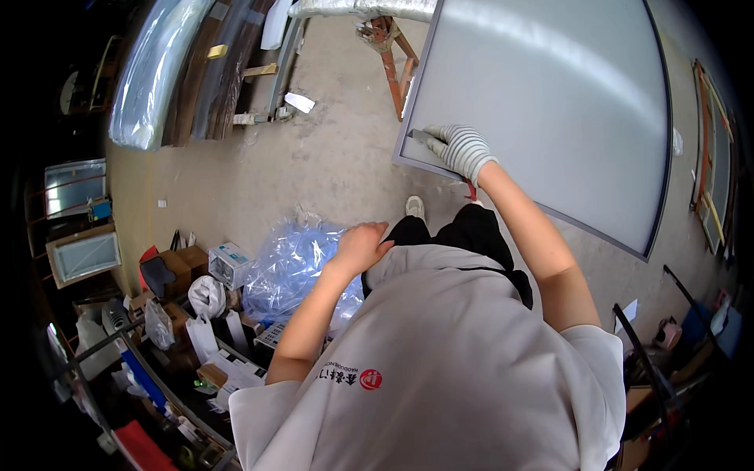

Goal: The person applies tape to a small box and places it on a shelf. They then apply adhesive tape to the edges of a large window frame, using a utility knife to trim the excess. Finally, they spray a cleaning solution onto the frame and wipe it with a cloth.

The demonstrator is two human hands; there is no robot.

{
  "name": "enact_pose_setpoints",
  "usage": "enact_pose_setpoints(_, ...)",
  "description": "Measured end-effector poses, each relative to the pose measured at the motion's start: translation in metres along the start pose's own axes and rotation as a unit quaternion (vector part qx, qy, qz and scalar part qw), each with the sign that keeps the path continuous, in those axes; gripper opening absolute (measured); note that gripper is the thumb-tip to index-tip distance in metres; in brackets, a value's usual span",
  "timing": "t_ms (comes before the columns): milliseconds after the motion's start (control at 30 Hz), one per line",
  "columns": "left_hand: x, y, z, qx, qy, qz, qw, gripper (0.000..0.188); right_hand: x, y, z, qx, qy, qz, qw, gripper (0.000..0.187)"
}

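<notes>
A large grey framed panel point(542, 86) lies in front of me on the right, with a pale sheen across its surface. Over its near left corner, my right hand point(463, 149) in a grey-and-white striped glove is closed on a small flat metal scraper point(424, 137). The scraper's blade points left, close to the frame; whether it touches the panel I cannot tell. My left hand point(363, 245) is bare and empty, held by my waist with its fingers loosely stretched out. Crumpled clear plastic film point(290, 263) is heaped beyond that hand on the left.
An orange-brown metal stand point(393, 74) is at the panel's left edge. Plastic-wrapped long profiles point(157, 78) lie on a rack at the far left. Cardboard boxes point(177, 271) and assorted items crowd the lower left. Black metal bars point(644, 357) stand at the lower right.
</notes>
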State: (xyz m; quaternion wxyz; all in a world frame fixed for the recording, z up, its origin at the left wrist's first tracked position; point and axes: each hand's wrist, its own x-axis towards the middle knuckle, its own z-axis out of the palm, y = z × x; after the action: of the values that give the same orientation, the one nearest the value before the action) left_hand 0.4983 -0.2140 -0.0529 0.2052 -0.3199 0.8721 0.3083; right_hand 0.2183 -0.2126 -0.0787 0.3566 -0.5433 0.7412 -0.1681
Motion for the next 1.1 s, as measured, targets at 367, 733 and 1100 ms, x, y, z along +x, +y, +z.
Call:
enact_pose_setpoints(367,0.049,0.013,-0.056,-0.074,0.076,-0.050,0.993,0.037,0.038,0.010,-0.010,0.007,-0.090,-0.033,0.995,0.033)
enact_pose_setpoints(733,0.063,0.032,-0.053,-0.113,0.148,-0.113,0.976,0.035,0.046,0.011,-0.021,-0.041,-0.100,-0.091,0.990,0.031)
enact_pose_setpoints(1100,0.064,0.036,-0.048,-0.144,0.148,-0.155,0.966,0.035,0.040,0.003,-0.016,-0.076,-0.100,-0.105,0.987,0.029)
